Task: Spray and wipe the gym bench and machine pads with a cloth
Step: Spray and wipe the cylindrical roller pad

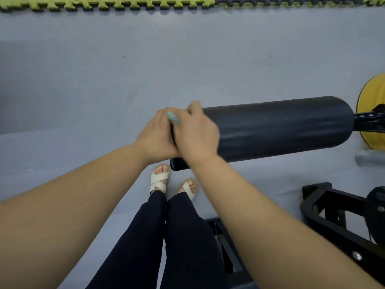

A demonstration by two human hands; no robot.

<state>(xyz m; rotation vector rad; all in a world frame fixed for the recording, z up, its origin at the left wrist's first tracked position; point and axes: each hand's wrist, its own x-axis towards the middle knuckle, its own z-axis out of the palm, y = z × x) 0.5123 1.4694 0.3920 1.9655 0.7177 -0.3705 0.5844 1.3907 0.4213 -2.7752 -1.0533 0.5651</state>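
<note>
A black foam roller pad (277,128) of a gym machine lies across the middle of the view, its free end toward me on the left. Both hands meet at that free end. My left hand (155,135) presses flat against the end face. My right hand (194,132) wraps over the top of the pad beside it. A small piece of light teal cloth (173,117) shows between the two hands, and most of it is hidden. I cannot tell which hand holds it. No spray bottle is in view.
The pad's black arm (368,119) runs right to a yellow disc (373,113). A black machine frame (337,222) stands at lower right. My legs and sandalled feet (159,180) stand on the grey floor (83,90). Yellow-green puzzle mats (104,3) edge the far side.
</note>
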